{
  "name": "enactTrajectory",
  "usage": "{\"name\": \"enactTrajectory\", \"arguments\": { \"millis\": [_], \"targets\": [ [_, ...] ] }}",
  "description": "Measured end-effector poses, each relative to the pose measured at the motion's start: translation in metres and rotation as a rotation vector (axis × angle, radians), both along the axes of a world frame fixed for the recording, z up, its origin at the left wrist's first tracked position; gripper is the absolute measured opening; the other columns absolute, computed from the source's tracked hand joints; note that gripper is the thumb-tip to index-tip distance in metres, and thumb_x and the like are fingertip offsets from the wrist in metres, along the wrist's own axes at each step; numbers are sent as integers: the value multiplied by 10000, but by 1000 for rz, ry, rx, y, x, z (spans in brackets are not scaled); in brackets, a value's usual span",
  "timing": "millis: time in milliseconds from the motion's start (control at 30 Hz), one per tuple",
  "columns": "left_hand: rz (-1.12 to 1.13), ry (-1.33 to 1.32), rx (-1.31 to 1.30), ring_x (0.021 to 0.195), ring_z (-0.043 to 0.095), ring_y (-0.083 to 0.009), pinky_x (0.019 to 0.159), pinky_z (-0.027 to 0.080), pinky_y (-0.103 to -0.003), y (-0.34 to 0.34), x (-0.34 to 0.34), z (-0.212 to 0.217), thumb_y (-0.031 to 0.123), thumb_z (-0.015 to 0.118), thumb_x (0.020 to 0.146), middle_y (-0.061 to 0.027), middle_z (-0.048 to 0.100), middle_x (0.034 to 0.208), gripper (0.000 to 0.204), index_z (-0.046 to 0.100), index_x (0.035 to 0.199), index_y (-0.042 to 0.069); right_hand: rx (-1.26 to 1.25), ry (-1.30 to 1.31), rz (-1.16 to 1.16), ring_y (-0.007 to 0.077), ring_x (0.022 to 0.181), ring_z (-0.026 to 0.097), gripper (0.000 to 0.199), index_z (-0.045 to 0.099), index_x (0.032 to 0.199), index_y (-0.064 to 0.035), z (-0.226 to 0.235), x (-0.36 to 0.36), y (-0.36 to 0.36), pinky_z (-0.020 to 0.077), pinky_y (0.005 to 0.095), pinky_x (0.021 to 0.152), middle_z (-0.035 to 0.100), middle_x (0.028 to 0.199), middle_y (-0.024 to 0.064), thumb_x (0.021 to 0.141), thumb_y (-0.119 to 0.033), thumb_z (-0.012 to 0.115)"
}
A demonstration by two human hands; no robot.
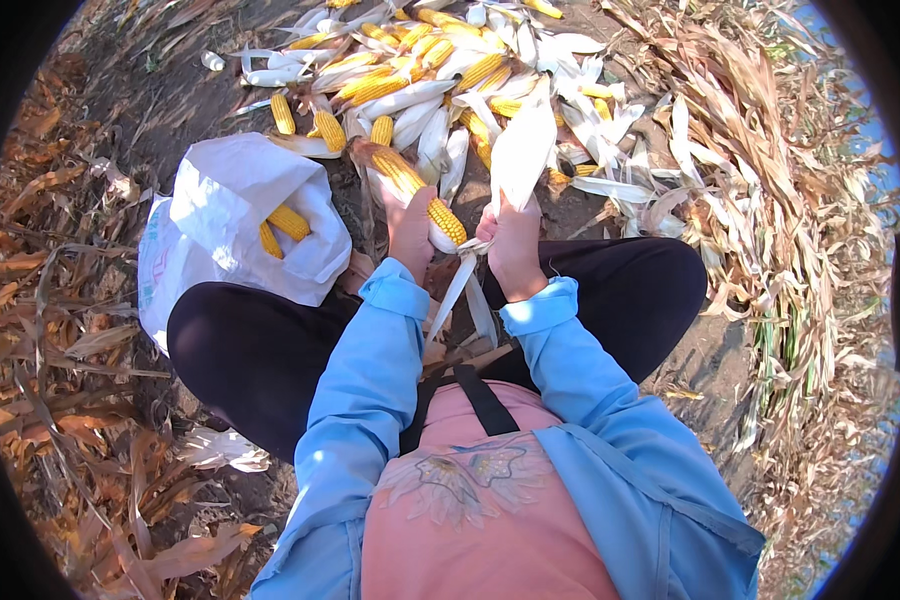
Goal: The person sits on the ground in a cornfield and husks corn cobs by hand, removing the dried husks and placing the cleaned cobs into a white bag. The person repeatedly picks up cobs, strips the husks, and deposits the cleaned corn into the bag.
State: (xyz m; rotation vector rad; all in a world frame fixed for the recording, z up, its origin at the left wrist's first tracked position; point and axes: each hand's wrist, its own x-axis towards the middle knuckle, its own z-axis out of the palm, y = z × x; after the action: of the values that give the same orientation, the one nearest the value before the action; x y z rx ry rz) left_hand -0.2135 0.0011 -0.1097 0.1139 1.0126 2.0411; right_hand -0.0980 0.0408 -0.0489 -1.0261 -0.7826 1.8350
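My left hand (410, 235) is wrapped round a yellow corn cob (448, 222), whose kernels are bare along most of its length. Brownish silk shows at the cob's far end. Close beside it on the right, my right hand (513, 245) is closed on a pale corn husk (525, 150) that fans upward out of the fist. Strips of husk (454, 292) hang down between the two hands from the cob's near end. Whether the husk in my right hand still joins the cob is hard to make out.
Ahead lies a heap of corn cobs (420, 60), some bare, some in pale husks. An open white sack (240, 190) with a few cobs inside stands by my left knee. Dry stalks (770, 190) are piled at the right; dry leaves (70, 420) cover the ground at the left.
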Motion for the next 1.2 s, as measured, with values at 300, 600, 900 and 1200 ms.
{"name": "enactTrajectory", "arguments": {
  "millis": [300,600,900,1200],
  "targets": [
    [-101,257,-29,662,611,-217,551,542,-332,-9,-20,-25,-24,613,776,-122,534,904,548,342,1246,52,256,-61,200,91,482,371,227,470,1137,-14,122,49,22,343,240,457,444,661,32,964,-149,526],
    [-401,-95,58,690,610,-185,620,535,-288,-20,-23,-1,70,646,827,-115,592,921,482,411,1243,10,172,-70,174,200,638,616,272,508,1160,23,22,66,39,540,347,570,604,853,103,908,-65,560],
    [-661,-6,47,1153,565,-255,863,511,-331,-21,16,30,127,709,785,-172,555,1270,660,375,1338,-7,215,14,-96,273,739,659,303,498,1175,62,-33,42,71,570,394,646,618,941,157,874,36,490],
    [-528,-21,-42,732,621,-186,672,522,-304,-14,33,10,11,696,753,-86,629,873,353,561,1078,-3,105,49,-73,202,648,595,179,523,1094,4,-5,15,45,513,330,567,580,862,94,919,-26,501]
  ]
}}
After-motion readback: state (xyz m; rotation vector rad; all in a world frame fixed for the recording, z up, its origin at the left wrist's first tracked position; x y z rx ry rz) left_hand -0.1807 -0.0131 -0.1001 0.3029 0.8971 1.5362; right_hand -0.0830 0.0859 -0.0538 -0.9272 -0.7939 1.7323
